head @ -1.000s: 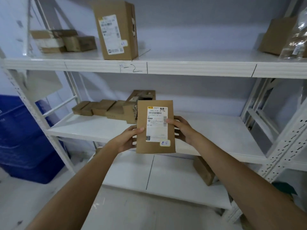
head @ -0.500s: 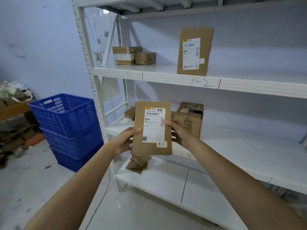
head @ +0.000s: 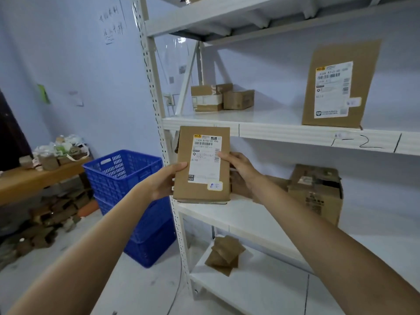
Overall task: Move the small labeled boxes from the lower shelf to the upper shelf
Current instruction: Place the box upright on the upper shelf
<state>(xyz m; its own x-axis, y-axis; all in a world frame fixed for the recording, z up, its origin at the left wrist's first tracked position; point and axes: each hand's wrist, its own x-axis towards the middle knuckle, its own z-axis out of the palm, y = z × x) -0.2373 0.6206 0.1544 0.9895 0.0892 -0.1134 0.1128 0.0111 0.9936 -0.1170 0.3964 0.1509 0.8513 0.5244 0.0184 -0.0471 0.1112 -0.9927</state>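
Box (head: pixel 202 164) higher, between both hands' fingers (head: pixel 223 155)

Soft, even, cool light fills the room, giving the pale wall (head: pixel 79 64) a bluish cast. The white metal shelf boards (head: pixel 272 123) look bright, without harsh glare. Faint shadows lie beneath the upper boards and behind the tall brown cardboard box (head: pixel 341 85). Wide-angle distortion bends the white perforated upright post (head: pixel 154 98). Label print is slightly soft; the far left clutter is blurred.
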